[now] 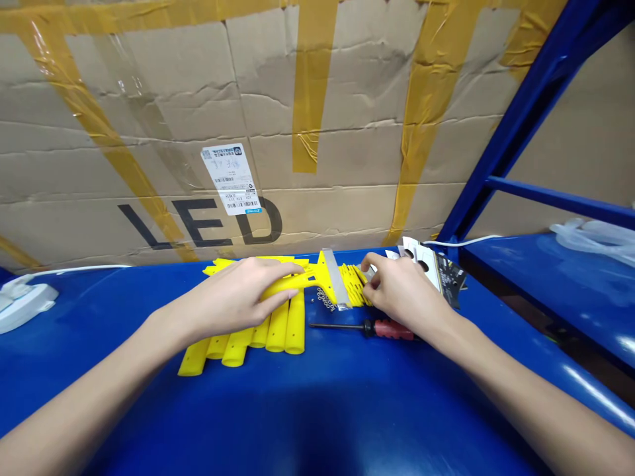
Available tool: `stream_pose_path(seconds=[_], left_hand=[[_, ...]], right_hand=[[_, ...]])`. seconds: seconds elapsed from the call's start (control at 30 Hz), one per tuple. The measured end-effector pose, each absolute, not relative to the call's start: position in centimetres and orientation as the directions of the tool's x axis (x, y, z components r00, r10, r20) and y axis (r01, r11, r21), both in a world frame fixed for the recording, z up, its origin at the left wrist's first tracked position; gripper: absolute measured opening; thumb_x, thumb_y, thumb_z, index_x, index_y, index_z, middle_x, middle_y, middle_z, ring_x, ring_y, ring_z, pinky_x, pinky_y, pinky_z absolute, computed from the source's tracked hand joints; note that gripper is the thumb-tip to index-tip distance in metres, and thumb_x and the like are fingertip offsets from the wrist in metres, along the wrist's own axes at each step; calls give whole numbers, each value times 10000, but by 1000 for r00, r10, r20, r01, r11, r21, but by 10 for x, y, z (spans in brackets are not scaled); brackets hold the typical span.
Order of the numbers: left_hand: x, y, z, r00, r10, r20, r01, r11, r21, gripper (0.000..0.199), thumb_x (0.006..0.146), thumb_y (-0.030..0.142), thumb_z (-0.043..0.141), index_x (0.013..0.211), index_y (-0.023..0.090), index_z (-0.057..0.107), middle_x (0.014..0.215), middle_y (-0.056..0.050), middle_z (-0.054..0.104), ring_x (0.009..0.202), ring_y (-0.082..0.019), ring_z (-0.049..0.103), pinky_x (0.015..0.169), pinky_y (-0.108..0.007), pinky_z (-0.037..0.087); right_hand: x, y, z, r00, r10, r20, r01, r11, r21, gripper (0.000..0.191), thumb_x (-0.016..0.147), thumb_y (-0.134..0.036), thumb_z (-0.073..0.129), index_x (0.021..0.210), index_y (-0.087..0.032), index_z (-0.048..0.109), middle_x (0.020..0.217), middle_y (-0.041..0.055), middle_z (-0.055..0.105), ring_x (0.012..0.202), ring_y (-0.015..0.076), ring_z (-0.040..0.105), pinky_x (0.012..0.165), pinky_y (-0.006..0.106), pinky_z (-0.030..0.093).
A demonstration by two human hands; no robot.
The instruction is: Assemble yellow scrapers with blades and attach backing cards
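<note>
My left hand [248, 291] is wrapped round the yellow handle of a scraper [323, 276], whose wide head carries a grey blade strip and points right. Beneath that hand lie several yellow tubular handles [276, 330] side by side. My right hand [397, 284] has its fingers curled at a row of thin yellow pieces [353, 284]; what its fingertips hold, if anything, is hidden. Small metal nuts [325, 299] are heaped just below the scraper head. A screwdriver with a red and black handle [391, 329] lies in front of my right hand, its shaft pointing left.
Black and white printed cards [436, 268] lie behind my right wrist. A big taped cardboard box [347, 132] stands along the back of the blue table [278, 423]. A white device [24, 307] is at the left, and a blue metal frame [496, 152] rises at the right.
</note>
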State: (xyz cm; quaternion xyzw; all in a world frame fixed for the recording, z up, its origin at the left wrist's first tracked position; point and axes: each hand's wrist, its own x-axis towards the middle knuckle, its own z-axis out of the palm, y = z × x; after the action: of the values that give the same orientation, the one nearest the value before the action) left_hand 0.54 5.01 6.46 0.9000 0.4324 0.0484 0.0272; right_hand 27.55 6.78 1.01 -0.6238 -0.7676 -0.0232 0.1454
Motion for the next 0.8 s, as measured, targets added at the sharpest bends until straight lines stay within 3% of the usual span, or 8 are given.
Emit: stream_pose_path(seconds=[0.1, 0.27, 0.4, 0.6, 0.8], left_hand=[[7, 49, 64, 635, 770, 67, 765, -638, 87, 460, 1022, 408, 438, 1425, 226, 563, 1420, -83, 635, 1266, -315, 604, 1048, -521, 495], [9, 47, 63, 632, 772, 69, 769, -635, 68, 461, 1024, 425, 432, 1413, 226, 578, 1436, -75, 625, 1284, -312, 594, 1063, -522, 488], [12, 46, 63, 635, 770, 61, 767, -638, 62, 466, 1027, 426, 427, 1411, 211, 580, 1440, -79, 621, 1275, -317, 601, 1056, -523, 494], [13, 45, 61, 642, 764, 66, 762, -645, 52, 460, 1023, 418, 438, 1401, 198, 583, 1409, -95, 643, 1246, -327, 623, 1029, -523, 511], [14, 44, 61, 636, 769, 68, 768, -639, 45, 463, 1022, 436, 436, 1393, 204, 589, 1406, -100, 645, 1253, -326, 619, 1041, -521, 503]], right_hand=[[273, 66, 15, -195, 948, 250, 971, 222, -86, 341, 778, -116, 554, 1067, -197, 718, 805, 90, 777, 756, 278, 719, 623, 327, 407], [274, 65, 21, -229, 948, 219, 969, 244, -45, 244, 807, -137, 522, 843, -190, 758, 804, 109, 775, 754, 275, 717, 632, 333, 395], [275, 63, 22, -229, 948, 223, 970, 241, -29, 246, 827, -147, 514, 788, -171, 756, 807, 135, 766, 762, 289, 717, 639, 341, 409], [278, 64, 19, -218, 946, 241, 967, 243, -79, 170, 831, -214, 620, 836, -159, 781, 822, 137, 772, 803, 278, 716, 698, 325, 466], [282, 69, 11, -193, 942, 274, 961, 238, -139, 137, 836, -152, 617, 831, -169, 753, 828, 117, 777, 806, 279, 714, 680, 326, 462]])
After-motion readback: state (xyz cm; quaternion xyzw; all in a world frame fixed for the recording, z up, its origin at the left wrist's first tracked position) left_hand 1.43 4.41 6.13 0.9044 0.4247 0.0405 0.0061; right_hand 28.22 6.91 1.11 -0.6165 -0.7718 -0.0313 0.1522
